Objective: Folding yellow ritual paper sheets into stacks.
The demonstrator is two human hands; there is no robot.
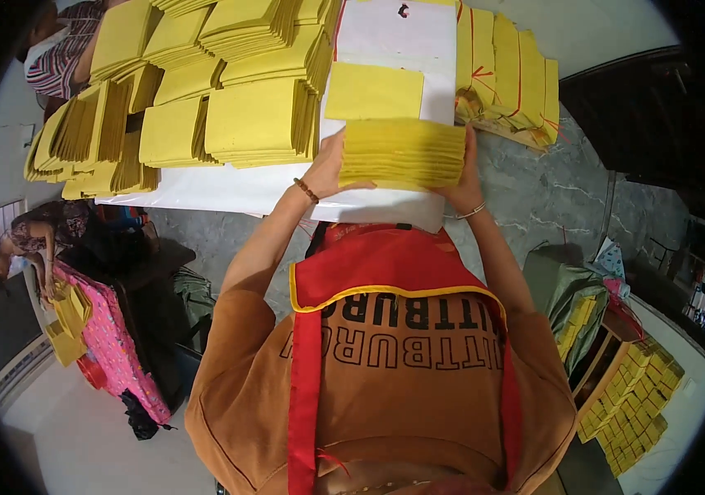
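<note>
Between my two hands, over the near edge of the white table, is a thick stack of folded yellow paper point(404, 155), its layered edges facing me. My left hand point(332, 171) presses against the stack's left end, its fingers partly beneath it. At the right end my right hand point(466, 177) grips it, most of its fingers hidden behind the paper. Just beyond lies a flat yellow sheet or thin pile point(374, 91) on a white sheet point(394, 33). Many folded yellow stacks point(258, 122) fill the table to the left of my left hand.
Yellow bundles marked with red lines point(505, 70) stand at the table's far right. A white cover point(196, 188) hangs over the near edge. On the left, another person point(39, 235) handles yellow paper at a pink-covered table point(113, 346). More yellow bundles point(629, 404) are piled at lower right.
</note>
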